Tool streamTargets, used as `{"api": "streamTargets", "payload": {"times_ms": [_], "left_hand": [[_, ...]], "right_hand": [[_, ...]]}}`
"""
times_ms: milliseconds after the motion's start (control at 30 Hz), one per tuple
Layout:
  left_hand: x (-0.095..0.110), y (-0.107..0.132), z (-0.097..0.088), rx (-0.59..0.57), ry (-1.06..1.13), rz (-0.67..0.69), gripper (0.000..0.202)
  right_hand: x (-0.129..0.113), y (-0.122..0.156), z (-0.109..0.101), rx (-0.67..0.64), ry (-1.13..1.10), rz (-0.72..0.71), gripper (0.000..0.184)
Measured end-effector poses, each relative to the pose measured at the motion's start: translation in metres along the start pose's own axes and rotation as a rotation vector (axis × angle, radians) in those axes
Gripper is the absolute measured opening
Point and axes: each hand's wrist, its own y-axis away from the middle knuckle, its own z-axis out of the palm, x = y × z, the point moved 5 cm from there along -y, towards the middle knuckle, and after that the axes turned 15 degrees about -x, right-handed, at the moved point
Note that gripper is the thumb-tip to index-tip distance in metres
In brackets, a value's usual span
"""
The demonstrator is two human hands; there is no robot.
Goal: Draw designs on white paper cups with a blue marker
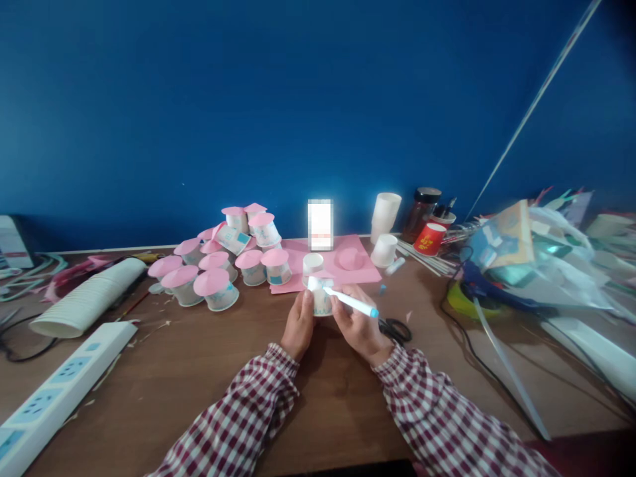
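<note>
My left hand (299, 324) is closed around a small white paper cup (320, 301) held just above the brown table (199, 391). My right hand (360, 324) grips a white pen with a blue cap (352, 303), its tip resting against the cup. Just beyond the cup lies a pink paper sheet (342, 268) with another small cup (313, 264) and a pink disc (351, 258) on it. Both sleeves are red and white check.
A heap of paper cups with pink lids (223, 262) sits left of the sheet. A long stack of cups (89, 298) and a power strip (54, 391) lie at the left. Black scissors (396, 328) lie by my right hand. White cups (385, 218), a jar (421, 212) and cluttered materials (521, 265) fill the right.
</note>
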Motion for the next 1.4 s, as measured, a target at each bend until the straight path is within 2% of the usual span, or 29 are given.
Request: {"api": "streamTargets", "payload": {"times_ms": [533, 1400], "left_hand": [[-0.0002, -0.0005, -0.0011, -0.021, -0.131, -0.011, 0.053], [-0.0020, -0.0001, -0.0023, 0.041, 0.005, -0.022, 0.053]], "right_hand": [[-0.0010, -0.0002, -0.0002, 0.007, -0.009, -0.007, 0.010], [-0.0014, -0.0022, -0.0004, 0.004, 0.000, -0.010, 0.011]]}}
